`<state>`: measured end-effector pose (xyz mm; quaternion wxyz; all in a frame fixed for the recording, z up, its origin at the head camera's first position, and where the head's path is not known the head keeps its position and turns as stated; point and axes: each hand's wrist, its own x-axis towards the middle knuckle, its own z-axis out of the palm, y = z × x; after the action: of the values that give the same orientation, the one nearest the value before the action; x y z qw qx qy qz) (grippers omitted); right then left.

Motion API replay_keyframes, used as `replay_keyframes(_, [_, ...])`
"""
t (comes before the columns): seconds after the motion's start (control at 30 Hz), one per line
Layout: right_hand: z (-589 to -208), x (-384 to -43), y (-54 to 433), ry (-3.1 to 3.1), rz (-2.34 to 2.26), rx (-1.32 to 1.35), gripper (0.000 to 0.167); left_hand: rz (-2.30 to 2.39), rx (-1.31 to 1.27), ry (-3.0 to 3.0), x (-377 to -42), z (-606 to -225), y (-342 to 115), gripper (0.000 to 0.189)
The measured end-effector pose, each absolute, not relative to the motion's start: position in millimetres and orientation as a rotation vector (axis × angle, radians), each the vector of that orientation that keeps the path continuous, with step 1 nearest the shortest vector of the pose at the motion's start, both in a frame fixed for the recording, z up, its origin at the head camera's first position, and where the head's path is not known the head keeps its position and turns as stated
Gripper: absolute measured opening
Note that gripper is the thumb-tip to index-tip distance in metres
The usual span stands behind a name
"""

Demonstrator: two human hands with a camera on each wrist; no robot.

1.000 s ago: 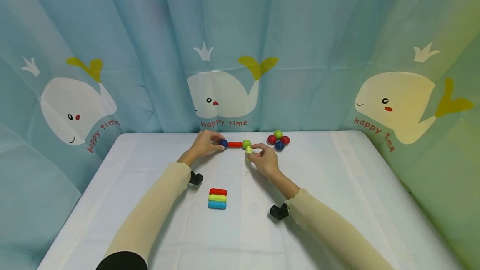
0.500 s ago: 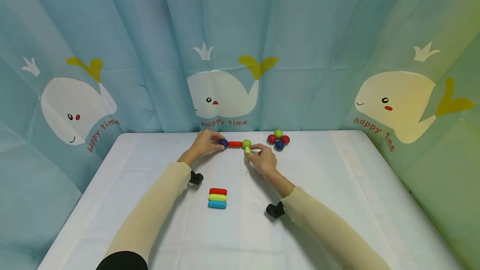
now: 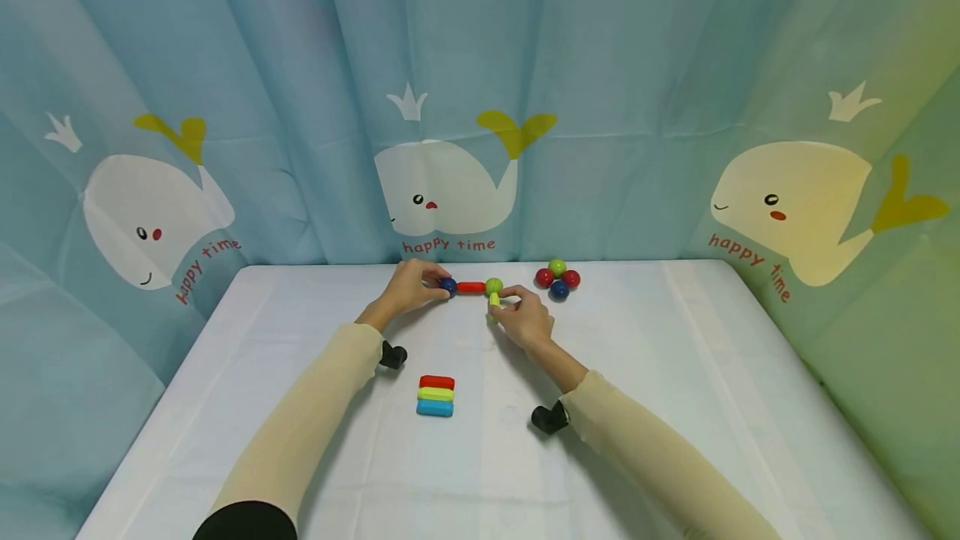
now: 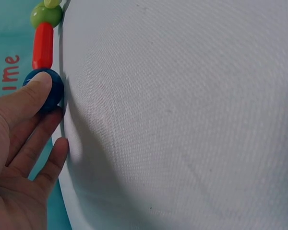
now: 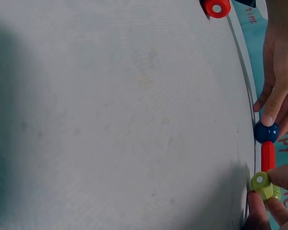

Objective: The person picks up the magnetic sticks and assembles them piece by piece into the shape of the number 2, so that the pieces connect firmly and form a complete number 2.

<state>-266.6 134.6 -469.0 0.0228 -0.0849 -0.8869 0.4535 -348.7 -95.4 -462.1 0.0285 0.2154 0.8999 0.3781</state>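
Note:
My left hand pinches a dark blue ball between thumb and fingers near the table's far edge. From that ball a red rod runs right to a light green ball, all in one line. My right hand pinches a short yellow-green rod with thumb and fingertips. This rod meets the green ball on its near side, pointing toward me. In the right wrist view its free end faces the camera, showing a pale round spot. Whether it is firmly joined cannot be seen.
Right of the hands, a cluster of loose balls has two red ones, a green one and a blue one. Nearer me lie red, yellow and blue rods side by side. A whale-printed curtain hangs behind the white table.
My right hand has shifted slightly left with the yellow-green rod, which now stands straighter below the green ball. The left hand keeps its hold on the blue ball.

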Motion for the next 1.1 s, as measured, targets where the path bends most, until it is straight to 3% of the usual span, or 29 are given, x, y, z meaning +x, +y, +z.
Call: replay_keyframes(1.1, [-467.2, -267.6, 138.3, -2.795, 1.432, -0.255, 0.032, 1.168, 0.647, 2.773, -347.7, -462.1, -94.8, 0.033])
